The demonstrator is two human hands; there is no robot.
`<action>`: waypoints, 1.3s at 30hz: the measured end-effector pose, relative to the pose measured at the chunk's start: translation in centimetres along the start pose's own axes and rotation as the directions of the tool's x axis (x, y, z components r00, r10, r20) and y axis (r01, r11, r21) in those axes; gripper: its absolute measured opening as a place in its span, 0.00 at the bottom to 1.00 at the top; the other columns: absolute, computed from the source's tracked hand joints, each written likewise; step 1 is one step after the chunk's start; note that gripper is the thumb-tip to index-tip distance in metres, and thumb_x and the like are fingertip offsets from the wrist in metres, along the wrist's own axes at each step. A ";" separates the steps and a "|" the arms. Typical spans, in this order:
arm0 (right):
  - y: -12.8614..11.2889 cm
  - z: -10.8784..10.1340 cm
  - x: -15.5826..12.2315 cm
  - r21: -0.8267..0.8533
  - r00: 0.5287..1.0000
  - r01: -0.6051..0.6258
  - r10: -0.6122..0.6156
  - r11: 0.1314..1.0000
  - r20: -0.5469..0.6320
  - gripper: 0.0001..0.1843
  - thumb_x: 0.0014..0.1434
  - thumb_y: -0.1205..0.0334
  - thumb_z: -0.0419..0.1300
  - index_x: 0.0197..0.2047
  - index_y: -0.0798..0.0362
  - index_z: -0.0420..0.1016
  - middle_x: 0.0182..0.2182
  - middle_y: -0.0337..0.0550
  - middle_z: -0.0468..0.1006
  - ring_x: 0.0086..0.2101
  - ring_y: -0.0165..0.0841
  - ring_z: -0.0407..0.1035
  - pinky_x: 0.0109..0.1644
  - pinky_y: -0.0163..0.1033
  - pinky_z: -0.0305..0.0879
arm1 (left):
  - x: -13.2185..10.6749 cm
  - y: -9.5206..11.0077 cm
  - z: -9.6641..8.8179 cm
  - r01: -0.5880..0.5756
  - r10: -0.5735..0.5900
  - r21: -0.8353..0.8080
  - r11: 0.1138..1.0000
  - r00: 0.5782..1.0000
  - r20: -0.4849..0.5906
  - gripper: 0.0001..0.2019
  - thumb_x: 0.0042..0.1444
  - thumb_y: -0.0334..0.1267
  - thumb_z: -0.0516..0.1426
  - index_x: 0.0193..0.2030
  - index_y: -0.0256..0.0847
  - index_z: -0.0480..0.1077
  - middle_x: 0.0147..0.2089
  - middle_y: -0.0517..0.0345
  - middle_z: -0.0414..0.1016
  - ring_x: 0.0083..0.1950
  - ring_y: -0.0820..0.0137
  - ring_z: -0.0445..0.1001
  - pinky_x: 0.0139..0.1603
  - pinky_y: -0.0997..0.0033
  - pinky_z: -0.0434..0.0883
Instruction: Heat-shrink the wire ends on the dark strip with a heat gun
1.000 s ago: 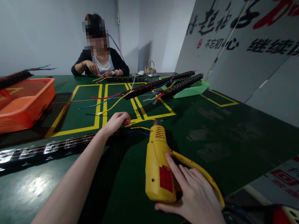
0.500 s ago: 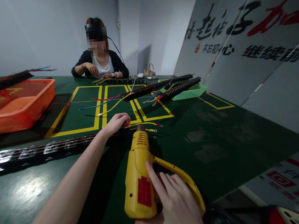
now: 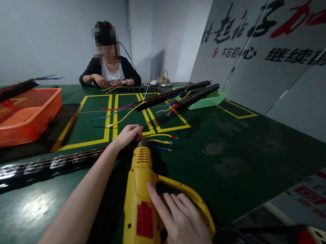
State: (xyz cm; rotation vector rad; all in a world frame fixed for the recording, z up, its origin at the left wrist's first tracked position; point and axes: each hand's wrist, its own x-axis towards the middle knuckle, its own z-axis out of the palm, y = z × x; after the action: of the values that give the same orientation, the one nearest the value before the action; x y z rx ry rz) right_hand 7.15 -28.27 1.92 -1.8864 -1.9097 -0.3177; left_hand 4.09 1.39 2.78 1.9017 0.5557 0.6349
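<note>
My right hand [image 3: 181, 223] is closed around the body of a yellow heat gun [image 3: 138, 194], index finger laid along its side. The gun's metal nozzle points away from me, close to my left hand [image 3: 131, 135]. That hand is curled, its fingertips at the end of a long black strip [image 3: 59, 164] lying across the table; what they pinch is hidden. From the strip's end, yellow wires [image 3: 157, 141] and a blue wire [image 3: 160, 147] with ring terminals stick out to the right, just past the nozzle.
An orange basket [image 3: 35, 122] with another strip across it stands at left. Two more wired strips [image 3: 174, 95] rest on a green basket [image 3: 207, 101] farther back. A co-worker [image 3: 111, 69] sits across the green table [image 3: 243, 168], hands on another strip.
The heat gun and my right hand have shifted left and slightly toward me, so the nozzle sits nearer my left hand. The blue wire now shows more. My left hand stays about where it was.
</note>
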 end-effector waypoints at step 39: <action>1.7 -0.8 -0.9 -0.227 0.998 -0.031 0.018 0.973 -0.061 0.60 0.50 0.22 0.42 0.69 0.61 0.41 0.37 0.48 0.78 0.36 0.41 0.73 0.42 0.46 0.65 | 0.8 -1.4 0.3 0.081 -0.083 -0.160 0.984 0.997 -0.006 0.11 0.39 0.33 0.50 0.34 0.38 0.63 0.23 0.62 0.70 0.26 0.72 0.66 0.29 0.75 0.62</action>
State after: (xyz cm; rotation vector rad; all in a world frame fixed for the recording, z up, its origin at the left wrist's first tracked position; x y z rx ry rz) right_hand 8.97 -29.33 2.02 -2.0188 -1.8768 -0.6013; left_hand 4.76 2.23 1.56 1.7174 0.5716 0.6195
